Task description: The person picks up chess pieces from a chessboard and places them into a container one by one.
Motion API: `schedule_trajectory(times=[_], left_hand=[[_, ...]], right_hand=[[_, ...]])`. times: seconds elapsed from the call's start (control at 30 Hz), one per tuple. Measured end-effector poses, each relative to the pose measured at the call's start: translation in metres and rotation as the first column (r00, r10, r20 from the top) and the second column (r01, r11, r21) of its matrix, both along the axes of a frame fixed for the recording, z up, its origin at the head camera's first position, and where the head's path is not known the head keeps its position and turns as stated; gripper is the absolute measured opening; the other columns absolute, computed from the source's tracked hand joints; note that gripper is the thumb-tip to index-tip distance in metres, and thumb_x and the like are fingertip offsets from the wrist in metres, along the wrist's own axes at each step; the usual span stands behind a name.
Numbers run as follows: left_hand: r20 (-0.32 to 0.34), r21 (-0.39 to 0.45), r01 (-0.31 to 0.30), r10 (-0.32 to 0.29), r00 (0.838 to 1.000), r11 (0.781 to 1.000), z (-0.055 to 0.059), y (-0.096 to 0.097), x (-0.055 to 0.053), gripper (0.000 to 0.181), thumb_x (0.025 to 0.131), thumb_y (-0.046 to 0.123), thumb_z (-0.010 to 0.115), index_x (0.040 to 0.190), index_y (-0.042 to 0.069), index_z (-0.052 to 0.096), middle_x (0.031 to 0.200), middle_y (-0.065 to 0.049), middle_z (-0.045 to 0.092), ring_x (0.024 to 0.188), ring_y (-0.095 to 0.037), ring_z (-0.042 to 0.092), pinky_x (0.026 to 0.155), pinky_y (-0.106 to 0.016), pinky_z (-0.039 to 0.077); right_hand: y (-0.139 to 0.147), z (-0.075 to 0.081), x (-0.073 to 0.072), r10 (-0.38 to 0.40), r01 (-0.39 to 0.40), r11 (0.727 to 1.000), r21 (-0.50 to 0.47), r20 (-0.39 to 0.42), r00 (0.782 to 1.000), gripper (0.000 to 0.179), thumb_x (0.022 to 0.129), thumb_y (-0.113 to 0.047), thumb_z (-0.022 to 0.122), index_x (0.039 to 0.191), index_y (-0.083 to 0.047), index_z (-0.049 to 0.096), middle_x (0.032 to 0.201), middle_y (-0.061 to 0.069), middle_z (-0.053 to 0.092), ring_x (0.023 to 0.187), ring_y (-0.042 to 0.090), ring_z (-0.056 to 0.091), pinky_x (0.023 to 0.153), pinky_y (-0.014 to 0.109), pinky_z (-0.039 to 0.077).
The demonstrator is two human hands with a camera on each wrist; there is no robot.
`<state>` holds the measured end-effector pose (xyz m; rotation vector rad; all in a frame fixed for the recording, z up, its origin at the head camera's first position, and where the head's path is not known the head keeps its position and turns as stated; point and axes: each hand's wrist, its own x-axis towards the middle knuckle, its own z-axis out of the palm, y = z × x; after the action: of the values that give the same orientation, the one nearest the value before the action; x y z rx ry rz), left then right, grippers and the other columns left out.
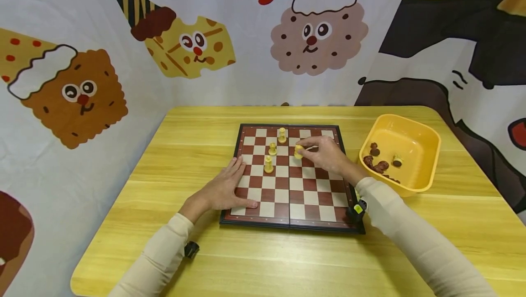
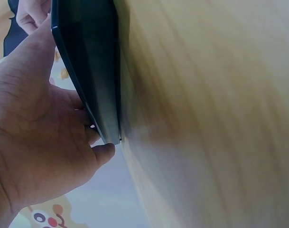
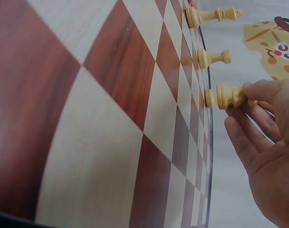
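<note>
A red-and-cream chessboard (image 1: pixel 303 196) with a dark rim lies on the table. My right hand (image 1: pixel 328 154) pinches a pale yellow chess piece (image 1: pixel 298 152) between thumb and fingers over the board's far right half; the fingers hide its top. Whether its base touches the board, I cannot tell. On the far left half stand a king (image 1: pixel 268 164) and two shorter pale pieces, one nearer (image 1: pixel 273 149) and one farther back (image 1: pixel 281 135). My left hand (image 1: pixel 225 186) rests on the board's left edge, fingers extended and thumb on the squares. In the left wrist view, its fingertips touch the dark rim (image 2: pixel 89 66).
To the right of the board stands a yellow plastic bin (image 1: pixel 423 151) with several brown chess pieces (image 1: pixel 376 164) and a pale one (image 1: pixel 397 160) inside. The wooden table (image 1: pixel 156 169) ends at a patterned cloth (image 1: pixel 246 87) behind.
</note>
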<state>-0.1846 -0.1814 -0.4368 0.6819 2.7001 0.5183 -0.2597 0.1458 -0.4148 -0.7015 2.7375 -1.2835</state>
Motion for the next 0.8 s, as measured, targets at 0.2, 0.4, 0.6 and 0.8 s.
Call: schedule_trajectory(times=[0.2, 0.4, 0.6, 0.8], left_hand=[[-0.006, 0.025, 0.007, -0.007, 1.0, 1.0, 0.001, 0.0, 0.001, 0.125, 0.082, 0.073, 0.069, 0.16, -0.005, 0.01, 0.167, -0.019, -0.004, 0.153, -0.034, -0.006, 0.121, -0.05, 0.012], [-0.015, 0.03, 0.005, -0.005, 1.0, 1.0, 0.002, 0.001, 0.001, 0.123, 0.083, 0.072, 0.07, 0.16, -0.006, 0.012, 0.168, -0.02, -0.003, 0.153, -0.034, -0.004, 0.121, -0.05, 0.014], [-0.012, 0.025, 0.005, -0.005, 1.0, 1.0, 0.002, 0.002, 0.0, 0.124, 0.083, 0.072, 0.069, 0.16, -0.005, 0.011, 0.168, -0.018, -0.003, 0.154, -0.033, -0.005, 0.121, -0.049, 0.013], [0.001, 0.036, -0.001, 0.001, 1.0, 0.999, 0.001, 0.002, 0.001, 0.124, 0.083, 0.072, 0.07, 0.16, -0.005, 0.01, 0.168, -0.018, -0.004, 0.153, -0.033, -0.006, 0.121, -0.049, 0.013]], right_hand=[[0.005, 0.0, 0.0, -0.005, 0.005, 1.0, 0.002, -0.04, 0.999, 0.027, 0.098, -0.014, 0.072, 0.12, 0.001, 0.074, 0.119, 0.014, 0.071, 0.106, 0.028, 0.067, 0.087, 0.045, 0.057], [0.009, -0.001, -0.002, -0.001, 0.001, 1.0, 0.007, -0.071, 0.997, 0.027, 0.098, -0.013, 0.072, 0.121, 0.002, 0.073, 0.118, 0.015, 0.071, 0.108, 0.029, 0.067, 0.086, 0.044, 0.057], [0.013, -0.002, -0.002, -0.004, 0.004, 1.0, -0.006, -0.071, 0.998, 0.026, 0.097, -0.011, 0.072, 0.12, 0.003, 0.074, 0.117, 0.015, 0.072, 0.105, 0.029, 0.068, 0.085, 0.042, 0.058], [0.016, -0.003, -0.001, -0.003, 0.002, 1.0, -0.015, -0.068, 0.998, 0.024, 0.096, -0.009, 0.073, 0.118, 0.002, 0.074, 0.111, 0.013, 0.073, 0.101, 0.027, 0.069, 0.084, 0.041, 0.058]])
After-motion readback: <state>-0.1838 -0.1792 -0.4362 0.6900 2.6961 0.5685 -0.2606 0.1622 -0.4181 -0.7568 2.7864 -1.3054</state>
